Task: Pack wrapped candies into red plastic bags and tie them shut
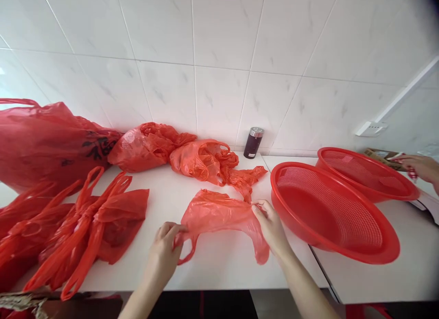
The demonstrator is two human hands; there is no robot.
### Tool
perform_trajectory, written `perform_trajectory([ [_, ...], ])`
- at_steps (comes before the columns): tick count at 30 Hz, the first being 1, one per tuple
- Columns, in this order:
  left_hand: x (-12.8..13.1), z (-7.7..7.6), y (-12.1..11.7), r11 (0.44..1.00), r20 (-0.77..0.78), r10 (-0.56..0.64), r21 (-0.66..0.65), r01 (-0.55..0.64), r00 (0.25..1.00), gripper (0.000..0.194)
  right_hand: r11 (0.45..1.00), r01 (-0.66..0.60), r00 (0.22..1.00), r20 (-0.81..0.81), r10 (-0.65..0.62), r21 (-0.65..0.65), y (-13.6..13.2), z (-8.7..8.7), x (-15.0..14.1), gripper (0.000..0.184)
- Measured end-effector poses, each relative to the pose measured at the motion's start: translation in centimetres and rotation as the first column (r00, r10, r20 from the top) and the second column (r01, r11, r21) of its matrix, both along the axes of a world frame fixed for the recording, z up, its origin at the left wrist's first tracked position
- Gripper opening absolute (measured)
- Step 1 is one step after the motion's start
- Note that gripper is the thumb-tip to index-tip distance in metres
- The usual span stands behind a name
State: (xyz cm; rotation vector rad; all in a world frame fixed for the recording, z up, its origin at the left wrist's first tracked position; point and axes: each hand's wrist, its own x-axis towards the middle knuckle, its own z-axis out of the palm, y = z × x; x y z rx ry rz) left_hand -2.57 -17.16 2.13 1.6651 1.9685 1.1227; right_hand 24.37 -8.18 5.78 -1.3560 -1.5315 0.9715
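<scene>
A thin red plastic bag (219, 214) lies spread over the white table between my hands, its loop handles toward me. My left hand (167, 246) pinches the bag's left edge beside one handle. At the opposite edge, my right hand (269, 223) has thumb and fingers closed on the plastic near the other handle. Just behind, a crumpled heap of red bags (202, 161) trails a loose end down to the bag's far right corner. A red perforated basket (329, 246) stands close to my right wrist.
Tied red bags (92, 218) cover the table's left side, before a large full red bag (51, 145). Another red bundle (144, 147) and a dark tumbler (254, 143) stand by the tiled wall. Right, beyond a second basket (370, 172), is another person's hand (420, 166).
</scene>
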Motion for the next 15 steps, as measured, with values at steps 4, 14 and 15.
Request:
perform_trajectory([
  [4,-0.7,3.2,-0.4,0.976,0.376,-0.030,-0.190,0.109,0.926,0.014,0.957,0.017,0.937,0.330,-0.116,0.288,-0.4,1.1,0.4,0.032],
  [14,3.1,5.5,-0.5,0.951,0.905,-0.104,-0.031,0.308,0.413,0.015,0.779,-0.498,0.830,0.470,0.301,0.381,-4.0,2.6,-8.2,0.026],
  [15,2.9,5.5,-0.6,0.952,0.934,-0.096,-0.015,0.307,0.344,0.015,0.790,-0.498,0.818,0.496,0.290,0.358,-3.0,1.9,-7.9,0.027],
])
